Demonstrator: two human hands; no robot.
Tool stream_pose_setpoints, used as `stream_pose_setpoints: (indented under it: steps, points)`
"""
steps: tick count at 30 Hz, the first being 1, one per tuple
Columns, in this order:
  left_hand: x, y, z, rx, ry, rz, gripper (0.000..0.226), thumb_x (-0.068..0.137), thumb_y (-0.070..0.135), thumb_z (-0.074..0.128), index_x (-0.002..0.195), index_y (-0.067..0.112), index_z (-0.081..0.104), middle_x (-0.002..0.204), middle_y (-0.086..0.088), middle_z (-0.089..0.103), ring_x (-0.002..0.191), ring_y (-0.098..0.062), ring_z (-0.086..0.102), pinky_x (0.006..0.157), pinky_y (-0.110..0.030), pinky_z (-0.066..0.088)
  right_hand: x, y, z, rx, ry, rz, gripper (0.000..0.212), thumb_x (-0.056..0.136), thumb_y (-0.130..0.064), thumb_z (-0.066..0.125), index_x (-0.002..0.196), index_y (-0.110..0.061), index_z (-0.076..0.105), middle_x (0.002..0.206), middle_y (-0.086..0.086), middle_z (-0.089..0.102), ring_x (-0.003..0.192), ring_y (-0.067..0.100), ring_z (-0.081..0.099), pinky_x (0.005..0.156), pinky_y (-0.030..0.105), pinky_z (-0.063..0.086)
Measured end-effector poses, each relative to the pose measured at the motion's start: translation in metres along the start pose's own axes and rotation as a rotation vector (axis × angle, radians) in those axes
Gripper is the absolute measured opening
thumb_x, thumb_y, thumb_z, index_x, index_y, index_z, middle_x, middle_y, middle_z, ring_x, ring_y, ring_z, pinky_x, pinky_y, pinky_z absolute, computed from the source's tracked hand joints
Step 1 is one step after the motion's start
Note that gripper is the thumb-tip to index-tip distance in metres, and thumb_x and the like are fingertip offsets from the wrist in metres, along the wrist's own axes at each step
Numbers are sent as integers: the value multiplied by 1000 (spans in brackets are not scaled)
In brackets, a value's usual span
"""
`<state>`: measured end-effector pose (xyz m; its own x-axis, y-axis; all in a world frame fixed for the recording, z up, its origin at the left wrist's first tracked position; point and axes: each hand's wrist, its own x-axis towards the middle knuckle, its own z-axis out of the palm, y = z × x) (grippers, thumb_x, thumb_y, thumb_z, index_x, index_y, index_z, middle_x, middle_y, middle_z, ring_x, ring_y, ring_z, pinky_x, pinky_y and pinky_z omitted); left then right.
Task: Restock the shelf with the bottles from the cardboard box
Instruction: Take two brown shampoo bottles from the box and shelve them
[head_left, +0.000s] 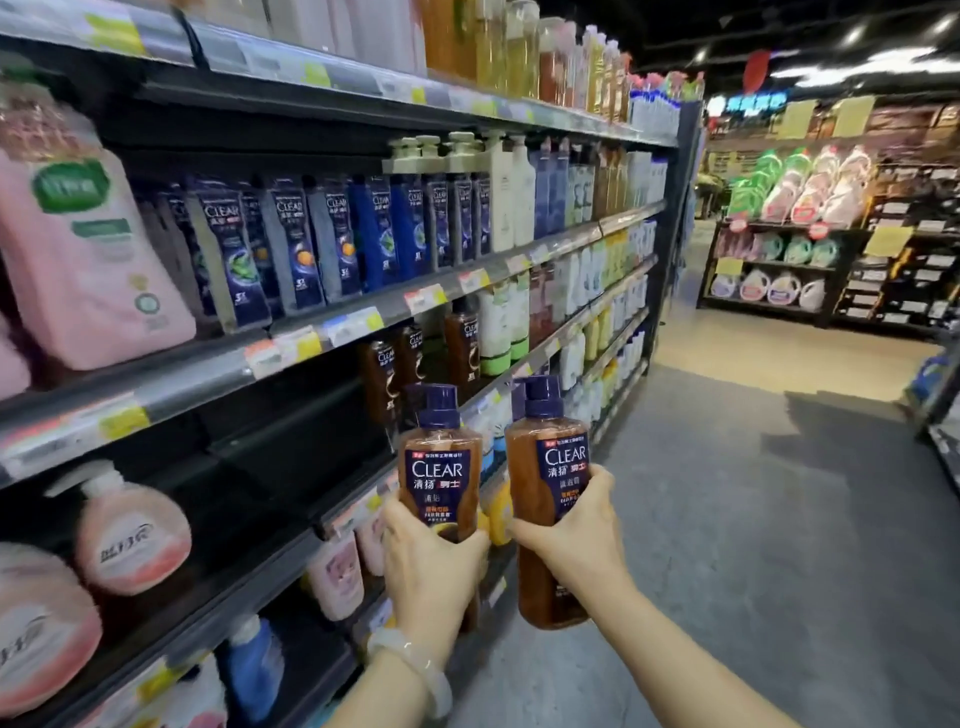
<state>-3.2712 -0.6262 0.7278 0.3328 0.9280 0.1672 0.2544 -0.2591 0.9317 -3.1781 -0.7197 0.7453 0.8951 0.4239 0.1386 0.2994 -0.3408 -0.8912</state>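
I hold two amber CLEAR pump bottles with dark purple caps, upright in front of the shelving. My left hand (428, 564) grips the left bottle (439, 467) from below and behind. My right hand (576, 535) grips the right bottle (548, 483) around its middle. Both bottles hover beside the front edge of the shelf (197, 384). Under that edge, a few matching amber bottles (415, 358) stand to the right, with a dark gap (291, 436) to their left. The cardboard box is out of view.
Blue CLEAR bottles (291, 244) fill the shelf above, and pink refill pouches (83, 260) stand at the left. Pink soap bottles (130, 530) sit on lower shelves. The grey aisle floor (753, 519) stretches right toward another display rack (810, 249).
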Motion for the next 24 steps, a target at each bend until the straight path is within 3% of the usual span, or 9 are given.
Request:
stream_pose_setpoints:
  steps: [4, 9, 15, 19, 24]
  points:
    - [49, -5, 44, 35, 91, -107, 89, 51, 22, 84, 123, 12, 33, 112, -10, 57, 106, -30, 55, 91, -39, 46, 88, 10, 14, -21, -116, -1, 77, 58, -25, 84, 110, -24, 26, 103, -3, 49, 97, 20, 54, 83, 34, 46]
    - [107, -20, 72, 79, 187, -249, 81, 57, 14, 83, 122, 10, 35, 98, -2, 49, 96, -25, 54, 78, -30, 39, 167, 21, 60, -22, -243, 18, 80, 59, -24, 83, 120, -18, 31, 103, 0, 52, 88, 19, 51, 73, 27, 40]
    - [195, -45, 109, 113, 296, -324, 84, 57, 20, 84, 124, 9, 33, 106, -14, 59, 98, -34, 59, 74, -33, 43, 250, 36, 128, -7, -360, 33, 70, 62, -23, 82, 109, -17, 30, 98, 0, 49, 94, 20, 55, 76, 27, 44]
    - [235, -46, 132, 162, 314, -382, 84, 57, 28, 84, 121, 10, 32, 108, -16, 58, 99, -38, 57, 77, -38, 46, 302, 42, 159, -24, -412, 40, 70, 59, -26, 82, 104, -21, 29, 104, 4, 57, 95, 25, 59, 78, 31, 49]
    - [269, -47, 151, 249, 350, -476, 80, 55, 23, 85, 115, 3, 36, 107, -21, 58, 100, -40, 57, 80, -41, 47, 359, 29, 188, 22, -440, -48, 78, 59, -24, 85, 116, -14, 33, 101, -1, 49, 94, 20, 54, 78, 27, 42]
